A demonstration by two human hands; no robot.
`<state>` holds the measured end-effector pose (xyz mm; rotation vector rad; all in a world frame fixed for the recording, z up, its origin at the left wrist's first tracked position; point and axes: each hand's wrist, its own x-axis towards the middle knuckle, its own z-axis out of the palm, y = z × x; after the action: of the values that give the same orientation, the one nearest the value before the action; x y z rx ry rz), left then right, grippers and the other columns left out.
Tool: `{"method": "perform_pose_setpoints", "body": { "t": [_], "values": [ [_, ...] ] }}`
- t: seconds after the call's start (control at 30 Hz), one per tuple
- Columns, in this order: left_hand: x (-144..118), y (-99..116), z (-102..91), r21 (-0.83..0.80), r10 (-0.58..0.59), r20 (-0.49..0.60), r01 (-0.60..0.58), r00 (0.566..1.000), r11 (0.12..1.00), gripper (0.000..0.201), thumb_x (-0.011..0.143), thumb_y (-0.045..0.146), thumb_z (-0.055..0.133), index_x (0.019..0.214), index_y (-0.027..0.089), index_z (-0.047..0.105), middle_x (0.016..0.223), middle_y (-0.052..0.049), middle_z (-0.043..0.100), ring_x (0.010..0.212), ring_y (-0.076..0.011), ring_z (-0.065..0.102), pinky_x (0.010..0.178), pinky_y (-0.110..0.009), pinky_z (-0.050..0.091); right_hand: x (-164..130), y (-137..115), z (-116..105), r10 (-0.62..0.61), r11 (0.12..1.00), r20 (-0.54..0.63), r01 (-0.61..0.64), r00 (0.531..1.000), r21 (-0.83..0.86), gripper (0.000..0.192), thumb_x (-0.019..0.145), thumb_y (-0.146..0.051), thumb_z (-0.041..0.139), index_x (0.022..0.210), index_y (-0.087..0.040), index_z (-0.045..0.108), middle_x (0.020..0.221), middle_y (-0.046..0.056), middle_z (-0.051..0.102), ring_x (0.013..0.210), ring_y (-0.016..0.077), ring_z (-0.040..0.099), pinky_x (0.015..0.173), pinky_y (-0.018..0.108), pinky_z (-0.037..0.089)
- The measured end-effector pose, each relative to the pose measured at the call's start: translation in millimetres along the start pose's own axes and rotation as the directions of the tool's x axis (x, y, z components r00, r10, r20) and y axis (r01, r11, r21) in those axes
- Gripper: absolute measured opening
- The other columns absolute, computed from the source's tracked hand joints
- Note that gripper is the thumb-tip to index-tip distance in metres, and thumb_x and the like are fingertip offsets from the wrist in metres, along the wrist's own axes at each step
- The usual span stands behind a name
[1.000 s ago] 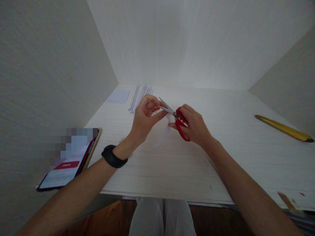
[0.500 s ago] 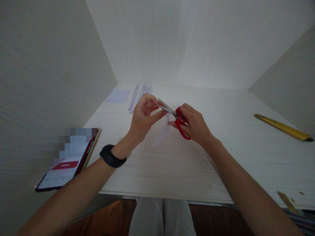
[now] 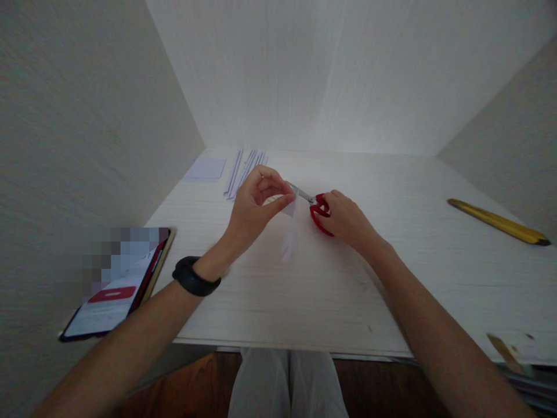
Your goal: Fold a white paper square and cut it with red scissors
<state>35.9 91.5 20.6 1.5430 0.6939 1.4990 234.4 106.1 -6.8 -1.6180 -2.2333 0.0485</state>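
— So, from the head view, what has each hand got?

— The left hand pinches a small white paper strip between thumb and forefinger, closed on its upper end; the strip hangs down from the pinch, its long axis nearly upright, its lower end just above the table; the right hand is wrapped around the red handles of the scissors, fingers through the loops and closed on them.

— And how do the two lie to each other?

— The blades point left and a little away from the person, straight toward the left fingertips; they meet the paper right at the top, just beside the pinch; so the strip sits to the left of the right-hand grip, across the line of the blades; whether the blades themselves stand apart or together I cannot tell, as the fingers and paper hide most of them.

— Which hand is nearer the paper?

— The left one, touching it; the right reaches it only through the steel.

— Anything else about?

— Yes; a bundle of cut paper strips and a pale square sheet lie at the far left corner; a phone rests at the near left edge; a yellow ruler lies well apart on the right; there's a black wristband on the left wrist.
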Motion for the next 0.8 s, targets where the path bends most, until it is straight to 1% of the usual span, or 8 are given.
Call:
{"method": "perform_pose_setpoints", "body": {
  "t": [0.1, 0.27, 0.37, 0.5, 0.63, 0.8],
  "values": [
    [0, 0, 0.4, 0.058, -0.029, 0.008, 0.029, 1.000, 0.998, 0.028, 0.067, 0.022, 0.077, 0.080, 0.019, 0.052, 0.075, 0.002, 0.062, 0.073, -0.0110, 0.062, 0.071, -0.024, 0.051, -1, 1, 2, 0.044, 0.999, 0.043, -0.045, 0.998, 0.010, 0.021, 0.084, -0.024, 0.056, 0.099, -0.010, 0.062, 0.096, 0.014, 0.064, 0.080, 0.0210, 0.059, 0.068, 0.031, 0.042],
    [0, -1, -1.0, 0.105, -0.085, -0.015, 0.086, 0.996, 0.991, 0.023, 0.069, 0.021, 0.075, 0.078, 0.018, 0.054, 0.076, 0.002, 0.062, 0.073, -0.0103, 0.061, 0.067, -0.022, 0.050, -1, -1, 2, 0.113, 0.989, 0.039, -0.116, 0.993, 0.093, 0.025, 0.083, -0.023, 0.058, 0.102, -0.008, 0.061, 0.099, 0.016, 0.066, 0.085, 0.0232, 0.061, 0.070, 0.032, 0.044],
    [0, -3, -2.5, 0.126, -0.126, -0.036, 0.129, 0.991, 0.983, 0.021, 0.069, 0.021, 0.074, 0.078, 0.018, 0.055, 0.077, 0.001, 0.063, 0.075, -0.0108, 0.061, 0.068, -0.022, 0.049, 0, 0, 3, 0.138, 0.983, 0.040, -0.142, 0.990, 0.119, 0.025, 0.083, -0.023, 0.057, 0.102, -0.007, 0.060, 0.098, 0.017, 0.068, 0.085, 0.0237, 0.061, 0.070, 0.032, 0.044],
    [0, -5, -4.5, 0.123, -0.172, -0.067, 0.179, 0.983, 0.976, 0.022, 0.068, 0.020, 0.074, 0.080, 0.018, 0.056, 0.080, 0.000, 0.066, 0.078, -0.0118, 0.063, 0.072, -0.023, 0.050, -1, 4, 3, 0.088, 0.991, 0.029, -0.091, 0.996, 0.098, 0.021, 0.085, -0.022, 0.054, 0.099, -0.008, 0.062, 0.096, 0.017, 0.066, 0.083, 0.0229, 0.059, 0.071, 0.033, 0.044],
    [-2, -9, -6.3, 0.106, -0.242, -0.031, 0.243, 0.970, 0.964, 0.022, 0.070, 0.022, 0.072, 0.086, 0.018, 0.057, 0.091, -0.004, 0.070, 0.083, -0.0139, 0.065, 0.075, -0.025, 0.049, -1, 6, 4, 0.028, 0.999, 0.024, -0.029, 0.999, 0.044, 0.021, 0.084, -0.022, 0.054, 0.095, -0.008, 0.065, 0.098, 0.019, 0.061, 0.089, 0.0262, 0.055, 0.075, 0.035, 0.044],
    [-3, -12, -6.3, 0.093, -0.304, -0.039, 0.306, 0.952, 0.947, 0.025, 0.067, 0.022, 0.074, 0.086, 0.017, 0.058, 0.085, -0.003, 0.070, 0.083, -0.0151, 0.066, 0.075, -0.027, 0.048, -1, 9, 11, -0.003, 0.999, -0.017, 0.003, 1.000, 0.040, 0.022, 0.082, -0.021, 0.056, 0.097, -0.008, 0.066, 0.098, 0.020, 0.060, 0.092, 0.0275, 0.053, 0.080, 0.037, 0.044]
  ]
}}
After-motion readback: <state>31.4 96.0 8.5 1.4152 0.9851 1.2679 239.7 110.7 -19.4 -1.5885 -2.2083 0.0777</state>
